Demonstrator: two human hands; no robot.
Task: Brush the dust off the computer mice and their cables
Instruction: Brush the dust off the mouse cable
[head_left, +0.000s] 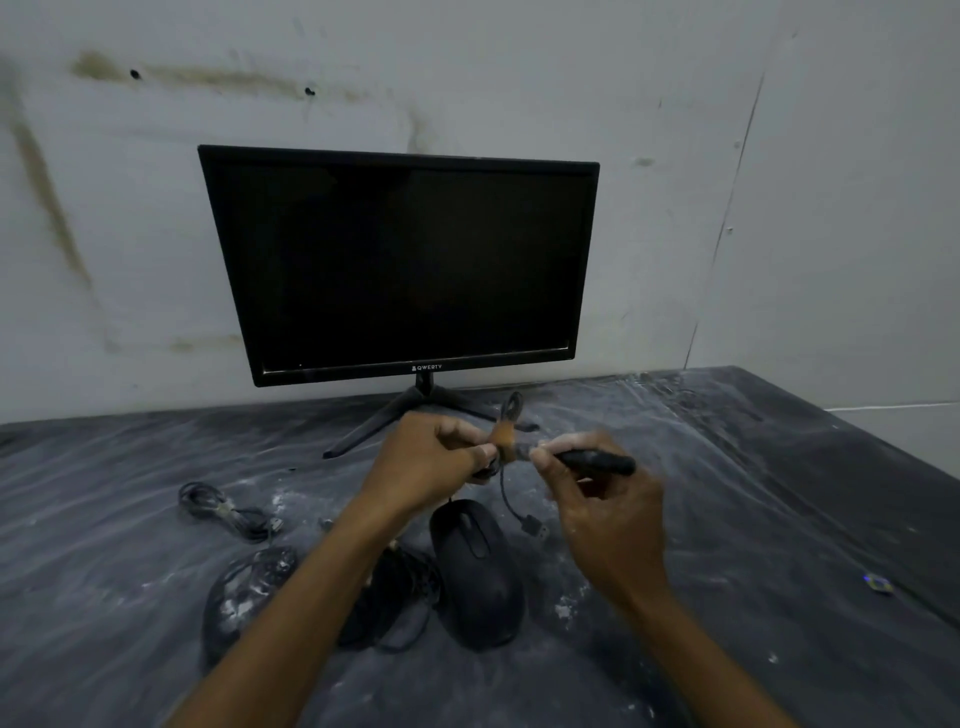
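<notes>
A: Far left on your dusty grey plastic-covered surface (104, 519): a coiled black cable bundle (224, 510), and nearer you a dust-streaked black mouse (244, 592).

B: Left hand?

A: Your left hand (431, 465) is raised above the surface, its grip pinching a bundled black mouse cable with a tan tie (506, 441). The USB plug (536, 529) dangles below.

B: And under it?

A: A clean-looking black mouse (480, 574) flat on the surface, loose black cable (387, 597) at its left.

B: Right?

A: Your right hand (605, 512), grip closed on a black-handled brush (592, 462), bristles touching the tie. Switched-off black monitor (400, 265) behind.
</notes>
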